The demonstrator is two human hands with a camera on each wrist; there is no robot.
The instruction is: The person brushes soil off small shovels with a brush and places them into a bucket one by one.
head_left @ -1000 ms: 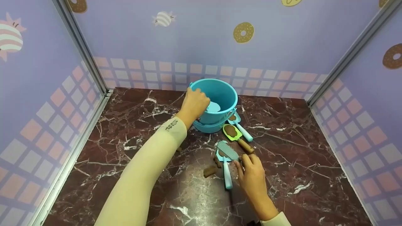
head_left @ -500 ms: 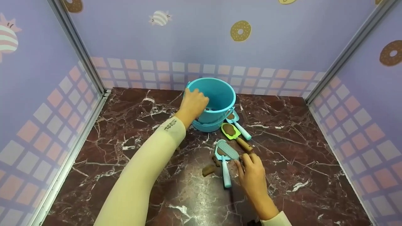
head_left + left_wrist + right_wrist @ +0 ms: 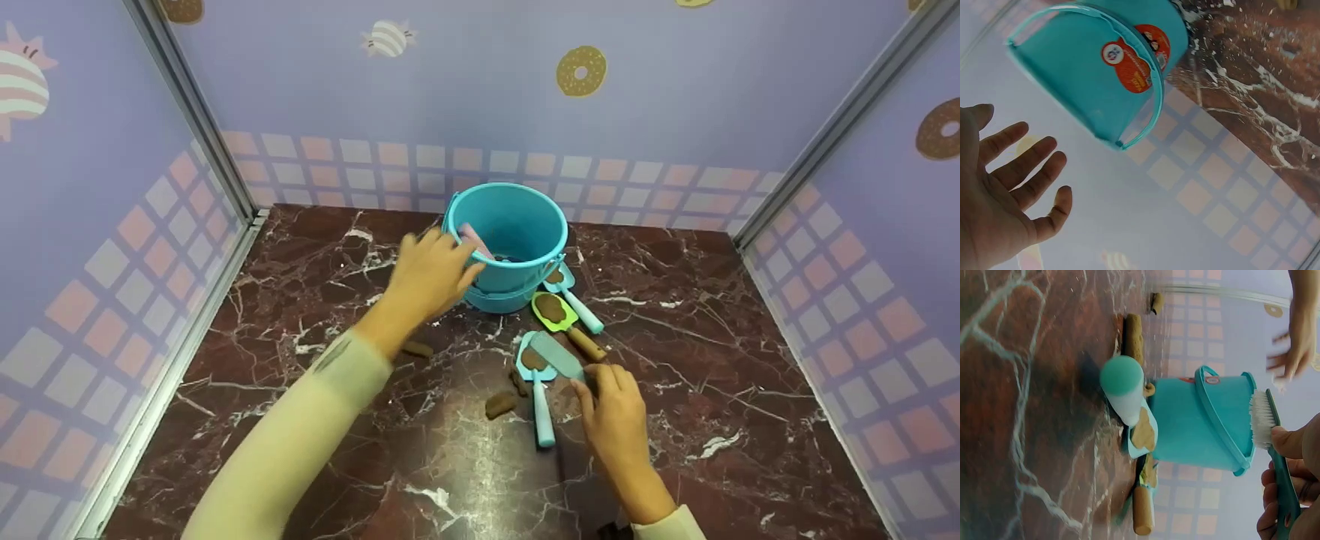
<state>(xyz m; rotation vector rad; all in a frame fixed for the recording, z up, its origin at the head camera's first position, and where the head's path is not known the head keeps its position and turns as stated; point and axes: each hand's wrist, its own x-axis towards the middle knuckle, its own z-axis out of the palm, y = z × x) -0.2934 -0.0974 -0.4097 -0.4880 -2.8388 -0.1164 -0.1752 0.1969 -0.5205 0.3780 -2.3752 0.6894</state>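
My left hand (image 3: 427,274) is just outside the left rim of a blue bucket (image 3: 517,279), blurred. In the left wrist view, its fingers (image 3: 1033,163) are spread and hold nothing, beside the same bucket (image 3: 1061,62). A pink handle-like piece (image 3: 477,241) leans inside the bucket by the rim; its lower end is hidden. My right hand (image 3: 616,412) grips a green-handled brush (image 3: 559,356) over a light blue toy shovel (image 3: 543,412) with a brown lump on its blade. White bristles on the brush (image 3: 1264,417) show in the right wrist view.
A lime green shovel (image 3: 586,343) and another blue shovel (image 3: 583,311), both bearing brown lumps, lie right of the bucket. Brown pieces (image 3: 499,405) lie on the dark marbled surface (image 3: 712,360), one (image 3: 417,349) under the left forearm. Patterned walls (image 3: 480,97) enclose three sides.
My left hand has drawn back leftward from the bucket rim and its fingers have opened. A light blue shape inside the bucket is gone from sight; the pink piece now shows. The brush has shifted slightly.
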